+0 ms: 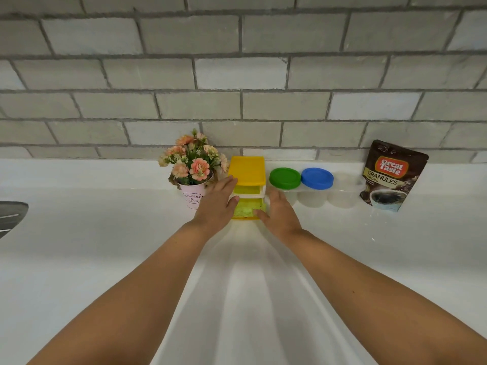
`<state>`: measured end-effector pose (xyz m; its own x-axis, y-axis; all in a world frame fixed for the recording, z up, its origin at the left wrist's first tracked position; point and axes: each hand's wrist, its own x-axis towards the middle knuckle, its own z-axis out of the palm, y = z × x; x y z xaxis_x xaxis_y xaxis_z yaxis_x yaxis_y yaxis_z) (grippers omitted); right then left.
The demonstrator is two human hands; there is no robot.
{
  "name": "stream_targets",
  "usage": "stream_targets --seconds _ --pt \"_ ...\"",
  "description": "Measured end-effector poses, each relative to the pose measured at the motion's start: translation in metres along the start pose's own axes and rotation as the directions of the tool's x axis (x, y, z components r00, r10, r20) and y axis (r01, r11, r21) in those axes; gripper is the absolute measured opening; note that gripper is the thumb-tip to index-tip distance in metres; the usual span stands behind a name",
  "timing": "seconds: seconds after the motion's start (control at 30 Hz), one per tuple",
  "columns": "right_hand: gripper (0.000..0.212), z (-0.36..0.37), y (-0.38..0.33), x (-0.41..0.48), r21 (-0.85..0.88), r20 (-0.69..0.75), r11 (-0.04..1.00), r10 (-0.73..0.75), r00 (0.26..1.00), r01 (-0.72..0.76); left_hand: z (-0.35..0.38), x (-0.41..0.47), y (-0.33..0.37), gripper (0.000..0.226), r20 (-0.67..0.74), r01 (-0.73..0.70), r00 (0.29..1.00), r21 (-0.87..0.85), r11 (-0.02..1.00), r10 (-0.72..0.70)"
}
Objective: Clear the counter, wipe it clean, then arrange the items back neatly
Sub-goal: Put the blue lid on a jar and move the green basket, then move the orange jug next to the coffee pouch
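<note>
With my left hand [216, 205] and right hand [281, 216] pressed flat-fingered against either side of the yellow drawer box [246, 169], at the desk's [105, 233] back beside the flower pot [193, 199], I judge I'm lifting or seating it, which needs an even squeeze.

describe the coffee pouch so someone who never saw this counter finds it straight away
Follow the white counter back to the grey brick wall, where a row of items stands. The coffee pouch stands against the wall at the row's right end. It is the only dark brown bag, printed Great Taste Granules.
</note>
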<state>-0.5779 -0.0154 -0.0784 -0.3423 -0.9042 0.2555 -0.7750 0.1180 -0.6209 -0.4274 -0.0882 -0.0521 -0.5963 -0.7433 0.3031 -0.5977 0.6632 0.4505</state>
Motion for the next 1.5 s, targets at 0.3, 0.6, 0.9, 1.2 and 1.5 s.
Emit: stream_targets --seconds 0.3,0.6,0.9,1.2,1.5 --pt "0.042 0.01 0.005 0.022 -0.01 0.009 0.994 0.111 0.994 -0.111 0.005 0.001 -0.004 0.048 -0.077 -0.063 0.995 -0.031 0.998 0.06" --pt "0.038 0.014 0.007 0.025 0.026 -0.016 0.986 0.165 0.986 -0.165 0.006 0.0 -0.006 0.055 -0.089 -0.078 0.994 -0.086 0.993 0.07" --pt "0.062 -0.008 0.004 0.014 -0.011 0.045 0.977 0.214 0.976 -0.214 0.003 -0.004 0.002 0.056 -0.033 -0.045 0.998 -0.015 0.999 0.044" --pt "0.026 -0.07 0.013 -0.022 -0.111 0.052 0.959 0.267 0.962 -0.26 0.004 -0.012 0.043 0.05 -0.145 0.009 0.989 0.056 0.998 -0.001" --pt "0.017 -0.146 0.048 -0.078 -0.207 -0.022 0.891 0.408 0.913 -0.404 0.036 -0.021 0.146 0.038 -0.083 -0.156 0.985 -0.079 0.985 0.149"
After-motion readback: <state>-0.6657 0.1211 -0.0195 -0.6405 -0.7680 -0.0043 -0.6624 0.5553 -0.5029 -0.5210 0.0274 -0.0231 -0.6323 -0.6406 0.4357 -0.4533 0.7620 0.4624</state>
